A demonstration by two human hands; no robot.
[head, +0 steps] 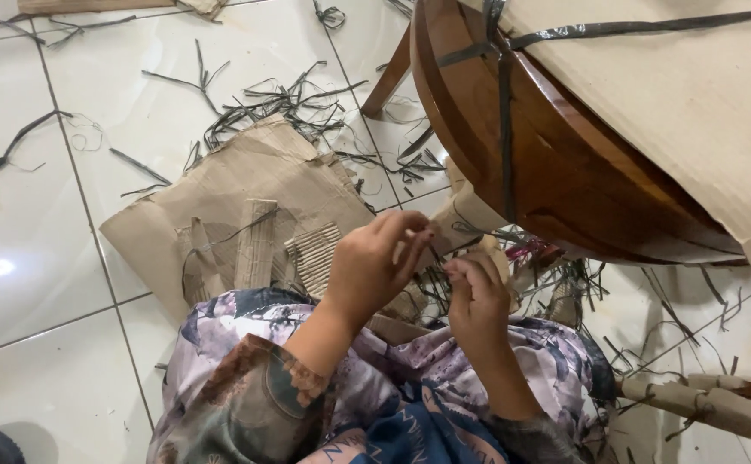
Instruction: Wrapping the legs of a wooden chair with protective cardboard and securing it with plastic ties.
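Together, both hands, left hand (374, 262) and right hand (477, 296), pinch thin dark strips (434, 275) with curled fingers, cardboard (247, 215) at ten o'clock.

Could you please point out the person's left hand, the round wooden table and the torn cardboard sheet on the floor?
left hand (371, 262), head view, back of the hand.
round wooden table (556, 163), head view, curved brown side.
torn cardboard sheet (247, 176), head view, flat upper part.
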